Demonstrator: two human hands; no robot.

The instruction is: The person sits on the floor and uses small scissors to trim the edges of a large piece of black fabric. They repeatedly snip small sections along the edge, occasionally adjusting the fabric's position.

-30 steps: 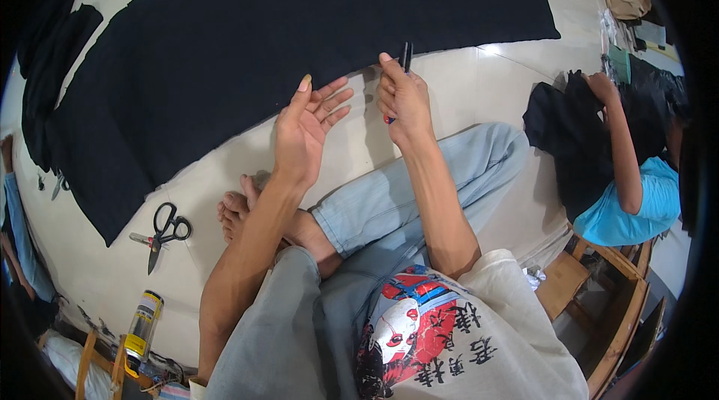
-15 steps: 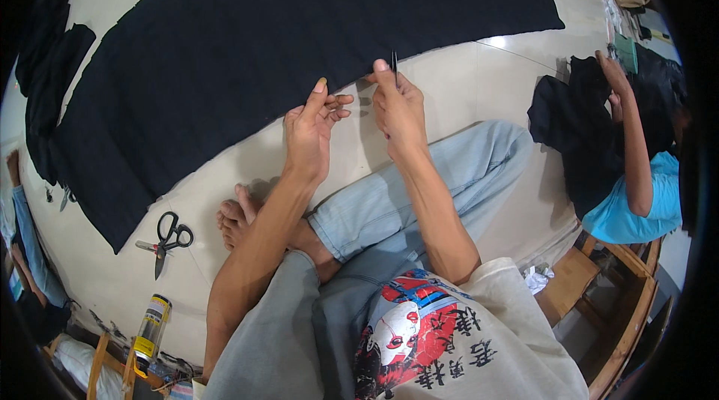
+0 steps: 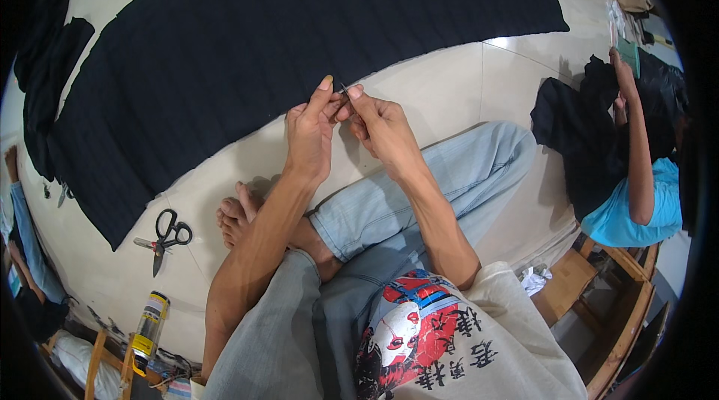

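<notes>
A long black cloth (image 3: 299,25) lies spread across the pale floor, its near edge curving past both my hands. My left hand (image 3: 309,134) is at that edge, thumb raised and fingers curled in; what they hold, if anything, is too small to make out. My right hand (image 3: 383,130) is closed round thin dark tweezers (image 3: 344,90), mostly hidden by the fingers. Their tips point up and left, close beside my left thumb. On the floor to the left lie black-handled scissors (image 3: 172,232) with a small tool across them.
A yellow-and-black spray can (image 3: 150,325) stands at lower left. More black cloth (image 3: 54,78) is bunched at far left. On the right, a co-worker in a blue shirt (image 3: 636,205) handles black cloth (image 3: 562,115) by a wooden frame (image 3: 625,310). Another person's legs (image 3: 34,250) show at the left rim.
My right hand has moved left and turned, bringing the tweezers from upright over the cloth to my left fingers. My left hand has hardly moved. The co-worker's raised hand has shifted slightly.
</notes>
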